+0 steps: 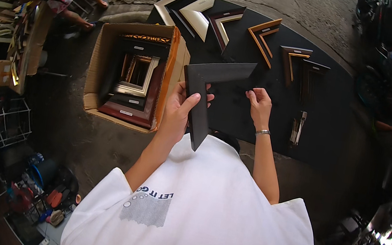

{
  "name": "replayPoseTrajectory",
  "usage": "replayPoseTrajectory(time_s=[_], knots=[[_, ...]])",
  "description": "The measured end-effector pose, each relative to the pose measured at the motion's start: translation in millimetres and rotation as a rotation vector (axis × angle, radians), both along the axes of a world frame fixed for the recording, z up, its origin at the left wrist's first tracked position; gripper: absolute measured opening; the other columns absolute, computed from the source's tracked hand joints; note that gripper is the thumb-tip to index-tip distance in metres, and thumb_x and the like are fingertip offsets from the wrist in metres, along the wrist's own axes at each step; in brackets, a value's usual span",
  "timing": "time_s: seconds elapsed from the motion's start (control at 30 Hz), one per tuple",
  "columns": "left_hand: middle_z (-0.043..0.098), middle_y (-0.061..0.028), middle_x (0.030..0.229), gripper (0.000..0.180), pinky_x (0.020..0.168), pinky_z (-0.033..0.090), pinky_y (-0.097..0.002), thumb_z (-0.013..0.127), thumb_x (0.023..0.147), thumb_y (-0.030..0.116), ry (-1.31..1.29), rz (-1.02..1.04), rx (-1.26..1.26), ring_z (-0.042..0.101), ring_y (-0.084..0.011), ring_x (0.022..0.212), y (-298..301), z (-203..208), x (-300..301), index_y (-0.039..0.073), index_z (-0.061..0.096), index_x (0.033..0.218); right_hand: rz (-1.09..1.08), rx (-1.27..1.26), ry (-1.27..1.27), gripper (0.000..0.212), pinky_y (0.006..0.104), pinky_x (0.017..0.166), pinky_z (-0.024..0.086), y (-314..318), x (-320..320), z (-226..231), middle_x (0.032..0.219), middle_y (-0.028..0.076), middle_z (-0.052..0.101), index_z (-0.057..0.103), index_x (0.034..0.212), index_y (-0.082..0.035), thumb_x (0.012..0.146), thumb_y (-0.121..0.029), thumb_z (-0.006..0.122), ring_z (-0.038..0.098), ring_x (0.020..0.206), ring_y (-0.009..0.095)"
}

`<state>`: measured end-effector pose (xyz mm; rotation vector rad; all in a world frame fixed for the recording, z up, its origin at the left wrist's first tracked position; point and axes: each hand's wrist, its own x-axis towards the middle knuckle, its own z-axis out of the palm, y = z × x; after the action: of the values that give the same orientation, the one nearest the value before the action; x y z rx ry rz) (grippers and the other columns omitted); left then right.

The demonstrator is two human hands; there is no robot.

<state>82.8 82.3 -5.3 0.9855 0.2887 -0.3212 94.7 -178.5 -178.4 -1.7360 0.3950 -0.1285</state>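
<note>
- Corner, black and L-shaped, is held above the near side of the desk in the head view.
- Left grip clasps its lower leg.
- Right grip is curled, apart; cannot tell if it pinches anything.
- Other corners rest farther along the desk.
- Box, leftmost, holds frame pieces.

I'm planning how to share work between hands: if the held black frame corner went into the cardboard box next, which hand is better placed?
Probably the left hand: it grips the black frame corner and is close to the cardboard box. The right hand is farther from the box.
</note>
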Motion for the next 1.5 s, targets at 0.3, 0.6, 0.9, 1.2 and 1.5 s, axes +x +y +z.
replayPoseTrajectory(time_s=[0.3, 0.6, 0.9, 1.2, 1.5], knots=[[0.064, -0.0179, 0.128, 0.036, 0.098, 0.057, -0.0363, 0.064, 0.102, 0.014, 0.011, -0.094, -0.021, 0.069, -0.0259, 0.113, 24, -21, 3, 0.002, 0.046, 0.13, -0.244, 0.026, 0.043, 0.011, 0.0211, 0.066, 0.053, 18, -35, 10, 0.084, 0.001, 0.067, 0.07, 0.102, -0.001, 0.099, -0.012, 0.069, 0.065, 0.072, 0.007], [0.065, -0.0109, 0.12, 0.032, 0.087, 0.058, -0.0306, 0.059, 0.107, 0.021, 0.117, -0.246, -0.089, 0.068, -0.0161, 0.108, 1, -31, -28, 0.002, 0.047, 0.13, 0.23, -0.71, -0.529, 0.03, 0.0314, 0.07, 0.053, 99, -54, 164, 0.095, 0.008, 0.067, 0.074, 0.112, -0.004, 0.083, 0.004, 0.074, 0.067, 0.079, 0.023], [0.064, -0.009, 0.116, 0.041, 0.079, 0.061, -0.0277, 0.058, 0.107, 0.025, -0.03, -0.208, -0.059, 0.067, -0.0107, 0.098, -39, -43, -48, 0.0, 0.044, 0.136, 0.565, -0.957, -0.512, 0.042, 0.0359, 0.078, 0.054, 55, -65, 181, 0.103, 0.008, 0.066, 0.072, 0.12, -0.004, 0.079, -0.004, 0.076, 0.067, 0.091, 0.024], [0.056, -0.0112, 0.136, 0.047, 0.108, 0.043, -0.0296, 0.058, 0.106, 0.017, -0.208, -0.173, 0.075, 0.054, -0.0141, 0.127, -98, -17, -65, -0.003, 0.04, 0.145, 0.486, -0.626, -0.63, 0.033, 0.0364, 0.073, 0.055, -9, -68, 181, 0.1, 0.011, 0.067, 0.074, 0.112, -0.002, 0.08, 0.003, 0.077, 0.067, 0.086, 0.027], [0.055, -0.0151, 0.141, 0.049, 0.106, 0.046, -0.0314, 0.056, 0.106, 0.019, -0.264, -0.146, 0.303, 0.057, -0.0181, 0.126, -159, -14, -71, -0.003, 0.039, 0.147, 0.476, -0.373, -0.6, 0.028, 0.0353, 0.072, 0.056, -72, -68, 178, 0.095, 0.01, 0.068, 0.074, 0.108, -0.003, 0.081, 0.004, 0.079, 0.068, 0.086, 0.026]])
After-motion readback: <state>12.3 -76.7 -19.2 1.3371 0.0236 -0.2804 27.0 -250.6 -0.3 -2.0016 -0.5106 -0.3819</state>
